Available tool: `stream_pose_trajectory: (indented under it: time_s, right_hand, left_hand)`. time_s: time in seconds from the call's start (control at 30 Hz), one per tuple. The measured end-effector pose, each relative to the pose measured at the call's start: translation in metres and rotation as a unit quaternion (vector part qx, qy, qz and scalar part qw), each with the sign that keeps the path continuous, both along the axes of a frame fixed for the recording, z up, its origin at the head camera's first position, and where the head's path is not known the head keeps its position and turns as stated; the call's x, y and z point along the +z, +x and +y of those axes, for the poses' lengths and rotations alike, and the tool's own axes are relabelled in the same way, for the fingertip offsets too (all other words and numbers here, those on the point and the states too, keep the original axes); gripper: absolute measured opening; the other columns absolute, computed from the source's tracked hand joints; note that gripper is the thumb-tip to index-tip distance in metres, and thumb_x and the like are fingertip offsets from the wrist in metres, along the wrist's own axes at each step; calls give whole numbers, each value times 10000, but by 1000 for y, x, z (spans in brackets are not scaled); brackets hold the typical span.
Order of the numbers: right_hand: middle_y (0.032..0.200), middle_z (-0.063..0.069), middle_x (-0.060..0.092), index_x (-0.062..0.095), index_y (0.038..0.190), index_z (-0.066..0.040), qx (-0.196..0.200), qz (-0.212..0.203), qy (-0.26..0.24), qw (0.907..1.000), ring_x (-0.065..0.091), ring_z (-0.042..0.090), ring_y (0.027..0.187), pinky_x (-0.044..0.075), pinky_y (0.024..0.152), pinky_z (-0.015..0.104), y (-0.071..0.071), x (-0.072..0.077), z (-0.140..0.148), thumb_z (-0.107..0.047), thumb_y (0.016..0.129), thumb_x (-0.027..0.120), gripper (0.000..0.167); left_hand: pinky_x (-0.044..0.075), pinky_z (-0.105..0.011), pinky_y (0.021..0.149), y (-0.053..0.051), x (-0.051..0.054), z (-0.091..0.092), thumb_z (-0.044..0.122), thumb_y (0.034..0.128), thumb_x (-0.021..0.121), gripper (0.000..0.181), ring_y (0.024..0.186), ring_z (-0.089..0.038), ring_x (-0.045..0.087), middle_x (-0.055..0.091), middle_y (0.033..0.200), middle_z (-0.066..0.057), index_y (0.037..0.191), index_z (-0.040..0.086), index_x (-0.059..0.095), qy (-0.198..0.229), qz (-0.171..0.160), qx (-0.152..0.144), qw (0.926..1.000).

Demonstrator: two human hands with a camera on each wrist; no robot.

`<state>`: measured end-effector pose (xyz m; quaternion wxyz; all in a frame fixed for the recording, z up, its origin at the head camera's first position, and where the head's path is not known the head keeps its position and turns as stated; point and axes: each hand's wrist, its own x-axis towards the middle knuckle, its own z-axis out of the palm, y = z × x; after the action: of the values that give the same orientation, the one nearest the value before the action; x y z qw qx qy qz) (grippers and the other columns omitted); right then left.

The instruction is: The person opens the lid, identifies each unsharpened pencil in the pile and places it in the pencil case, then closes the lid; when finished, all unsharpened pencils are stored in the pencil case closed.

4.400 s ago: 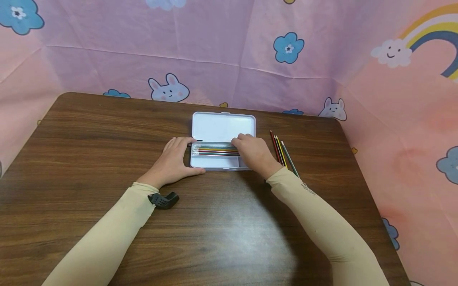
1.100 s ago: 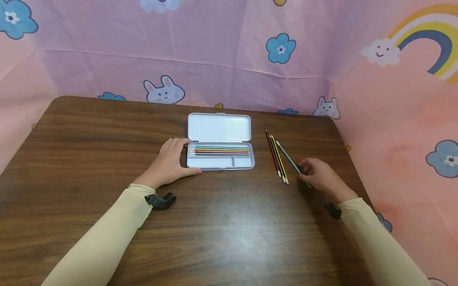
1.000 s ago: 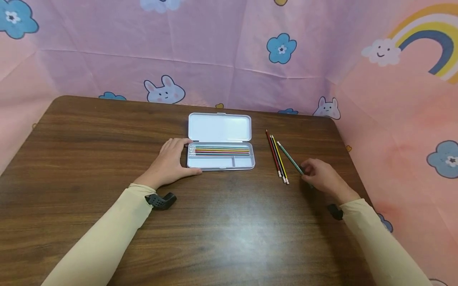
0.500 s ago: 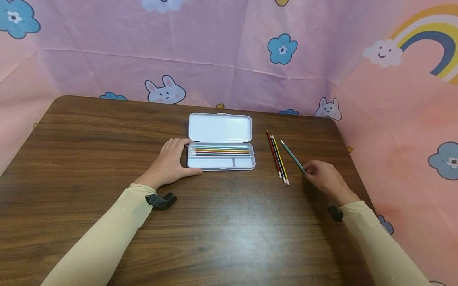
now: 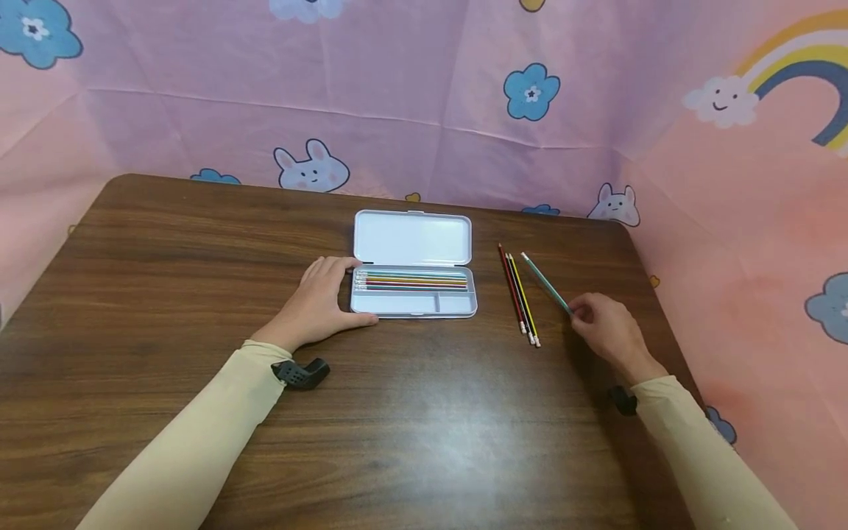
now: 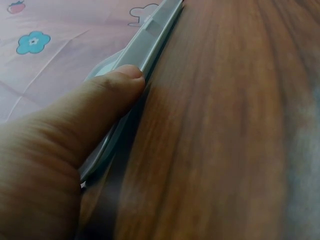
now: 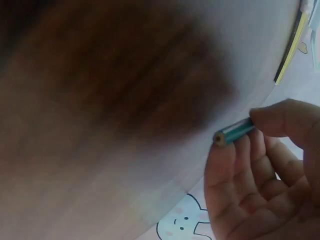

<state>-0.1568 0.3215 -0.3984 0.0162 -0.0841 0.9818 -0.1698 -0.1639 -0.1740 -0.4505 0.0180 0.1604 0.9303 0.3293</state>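
A white pencil case (image 5: pixel 397 302) lies open on the table, its lid (image 5: pixel 411 237) folded back. Several coloured pencils (image 5: pixel 417 282) fill its long rear compartment, eraser ends to the left. My left hand (image 5: pixel 314 305) holds the case's left end, fingers at the back corner and thumb against the front wall; the left wrist view has that thumb (image 6: pixel 115 85) on the wall. To the right, my right hand (image 5: pixel 609 331) pinches a green pencil (image 5: pixel 545 280) near its unsharpened-looking end, between thumb and fingers. Its white eraser tip points away, toward the back of the table.
Between the case and my right hand, a red pencil (image 5: pixel 511 287), a black pencil (image 5: pixel 520 300) and a yellow pencil (image 5: pixel 525 302) lie side by side. The brown wooden table (image 5: pixel 397 434) meets a printed pink cloth (image 5: pixel 384 118) behind and at the right.
My right hand has left the case, gone right to the green pencil, and taken hold of it. The pencil has shifted right, away from the others. The left hand stays on the case.
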Motion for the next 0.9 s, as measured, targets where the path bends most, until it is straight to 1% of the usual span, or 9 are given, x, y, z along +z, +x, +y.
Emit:
stream_pose_trajectory:
  time_s: [0.1, 0.2, 0.3, 0.4, 0.53, 0.7, 0.9]
  right_hand:
    - [958, 127, 689, 715, 1077, -23, 59, 197, -25, 9998, 648, 285, 863, 507, 681, 415, -1, 1, 0, -64, 922, 671, 166]
    - [957, 132, 685, 709, 1076, -17, 127, 511, -87, 9986, 651, 295, 868, 520, 714, 457, -2, 3, -2, -53, 911, 666, 174]
    - [956, 117, 679, 708, 1074, -23, 227, 886, -223, 9956, 652, 280, 861, 528, 720, 463, -2, 3, -8, -33, 906, 666, 173]
    - [958, 99, 677, 712, 1074, -34, 371, 1140, -388, 9920, 661, 265, 858, 540, 708, 460, -4, 5, -18, -16, 912, 665, 170]
    - [953, 84, 675, 722, 1069, -44, 622, 1290, -438, 9887, 672, 254, 853, 562, 713, 459, -8, 7, -32, -1, 914, 667, 171]
    - [948, 64, 679, 740, 1065, -60, 924, 1406, -377, 9850, 691, 242, 854, 588, 723, 452, -12, 11, -51, 3, 918, 699, 165]
    - [949, 33, 679, 765, 1069, -85, 1225, 1620, -406, 9783, 648, 192, 823, 562, 695, 390, -14, 15, -72, -13, 926, 734, 163]
  left_hand:
    - [117, -555, 1273, 0, 0, 1, 636, 759, 844, 1046, 1466, -322, 333, 435, 1528, -132, 1526, 83, 398, -15, 21, -14, 10000]
    - [115, -552, 1276, -1, -1, 2, 641, 755, 845, 1048, 1464, -319, 337, 441, 1524, -130, 1526, 88, 399, -17, 63, -42, 10000]
    - [119, -555, 1274, -1, -1, 2, 645, 753, 844, 1050, 1459, -317, 340, 441, 1522, -129, 1526, 91, 399, -3, 93, -57, 9999]
    - [122, -558, 1272, -2, -2, 2, 644, 754, 844, 1049, 1460, -319, 338, 440, 1524, -129, 1526, 90, 400, 16, 106, -52, 9999]
    - [127, -556, 1270, -2, -2, 1, 641, 756, 843, 1047, 1458, -317, 341, 439, 1527, -128, 1527, 89, 399, 7, 116, -35, 9999]
    - [131, -555, 1268, -2, -3, 0, 632, 757, 849, 1046, 1445, -320, 351, 442, 1518, -132, 1525, 85, 398, -22, 113, -11, 9999]
    - [176, -549, 1248, -2, -4, 0, 636, 750, 852, 1044, 1362, -306, 401, 459, 1488, -124, 1516, 82, 407, -38, 160, 5, 9999]
